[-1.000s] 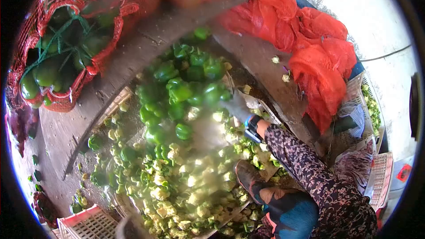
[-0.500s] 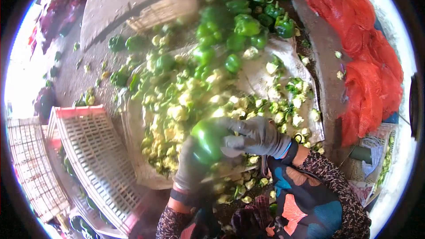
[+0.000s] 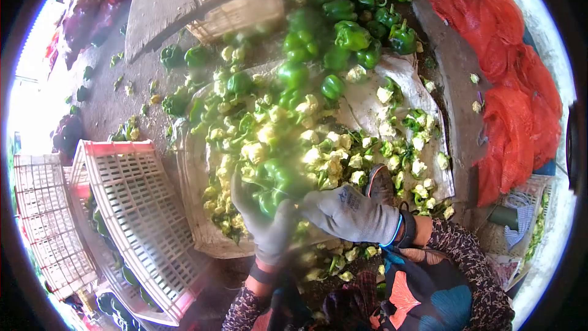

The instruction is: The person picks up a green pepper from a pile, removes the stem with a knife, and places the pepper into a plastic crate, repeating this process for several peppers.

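My left hand (image 3: pixel 266 230), in a grey glove, is wrapped round a green bell pepper (image 3: pixel 272 184) over the pile of pale cut pepper cores (image 3: pixel 254 150). Glare and a smeared lens blur the pepper partly. Just to its right is my right hand (image 3: pixel 349 213), also gloved in grey, with its fingers closed and their tips pointing at the pepper. Whether anything is pinched in those fingers is hidden. The cores lie scattered on a whitish sheet (image 3: pixel 373 119) on the ground.
More green peppers (image 3: pixel 352 37) are heaped at the far end of the sheet. White plastic crates (image 3: pixel 144 208) stand at the left, one tilted. Red mesh sacks (image 3: pixel 514 116) lie along the right side, near a crate holding a checked cloth (image 3: pixel 517 217). A shoe (image 3: pixel 381 185) shows beyond my right hand.
The pepper has turned in my left hand and now sits lower, its other side showing. My right hand has drawn back from over the pepper, down and slightly away.
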{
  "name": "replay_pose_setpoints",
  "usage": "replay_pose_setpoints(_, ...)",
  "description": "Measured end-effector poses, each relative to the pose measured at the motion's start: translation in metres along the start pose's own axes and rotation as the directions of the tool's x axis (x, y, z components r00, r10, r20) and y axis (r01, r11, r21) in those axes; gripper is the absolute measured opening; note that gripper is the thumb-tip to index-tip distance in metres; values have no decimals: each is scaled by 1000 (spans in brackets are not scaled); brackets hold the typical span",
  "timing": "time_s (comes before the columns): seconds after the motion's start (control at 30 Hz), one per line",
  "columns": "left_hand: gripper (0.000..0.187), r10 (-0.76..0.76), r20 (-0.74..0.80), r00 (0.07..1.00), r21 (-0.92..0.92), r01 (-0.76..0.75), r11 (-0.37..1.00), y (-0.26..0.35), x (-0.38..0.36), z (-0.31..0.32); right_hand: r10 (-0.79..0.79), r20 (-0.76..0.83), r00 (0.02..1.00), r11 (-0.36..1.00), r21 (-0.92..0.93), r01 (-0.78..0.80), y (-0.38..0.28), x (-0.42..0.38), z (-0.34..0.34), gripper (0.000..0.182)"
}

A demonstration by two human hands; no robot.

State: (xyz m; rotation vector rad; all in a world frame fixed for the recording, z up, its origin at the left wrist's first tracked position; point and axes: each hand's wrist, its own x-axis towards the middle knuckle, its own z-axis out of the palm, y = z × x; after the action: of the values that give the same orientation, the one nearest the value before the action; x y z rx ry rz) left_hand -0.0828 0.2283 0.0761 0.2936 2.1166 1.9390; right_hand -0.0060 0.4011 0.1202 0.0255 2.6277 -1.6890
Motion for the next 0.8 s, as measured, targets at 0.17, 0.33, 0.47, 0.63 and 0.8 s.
replay_pose_setpoints(0.17, 99, -79, -32, 996, -92, 76, 993, 19, -4, 8, -95, -98, 991, 991, -102, 85, -13, -8, 3, 20)
replay_pose_setpoints(0.33, 75, 5, -192, 981, -12, -7, 1000, 16, 19, -15, 93, 202, 975, 961, -273, -35, 25, -44, 14, 21)
replay_pose_setpoints(0.47, 82, -140, -100, 985, -109, 129, 986, 10, 17, -32, -12, 19, 1000, 1000, -16, 12, 28, -15, -7, 60)
replay_pose_setpoints(0.63, 125, -241, 261, 935, -124, 280, 952, 2, -4, -11, 236, 151, 960, 738, 614, -278, 39, 3, 15, 118)
replay_pose_setpoints(0.8, 100, -372, 459, 807, 63, 388, 920, -4, -21, -13, 282, 195, 939, 753, 562, -343, 35, -22, 8, 101)
